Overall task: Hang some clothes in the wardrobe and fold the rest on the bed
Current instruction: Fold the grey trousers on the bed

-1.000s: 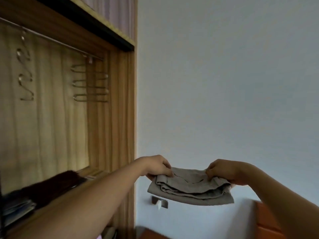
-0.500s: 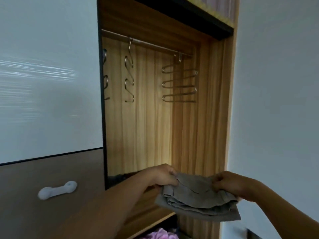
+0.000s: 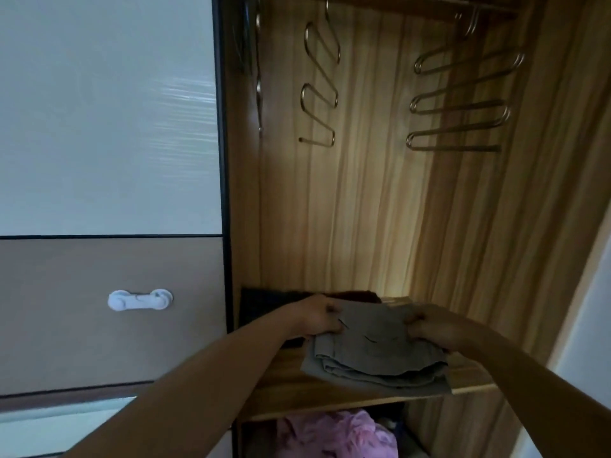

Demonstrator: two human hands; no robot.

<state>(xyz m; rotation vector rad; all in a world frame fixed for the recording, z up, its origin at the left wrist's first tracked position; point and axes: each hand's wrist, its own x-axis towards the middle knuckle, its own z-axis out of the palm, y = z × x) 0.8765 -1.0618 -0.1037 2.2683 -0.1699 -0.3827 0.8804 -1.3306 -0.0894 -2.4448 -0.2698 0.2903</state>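
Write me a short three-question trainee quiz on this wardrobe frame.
1. True or false: the left hand and the right hand both grip the folded grey garment.
2. What lies in the compartment under the wooden shelf? A) pink fabric B) shoes C) books
3. Does the tiered metal hanger carry any clothes?
Key: 1 true; 2 A; 3 no, it hangs bare.

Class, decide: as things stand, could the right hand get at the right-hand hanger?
Probably, once freed: the way up to the hanger is open, but the right hand grips the cloth.
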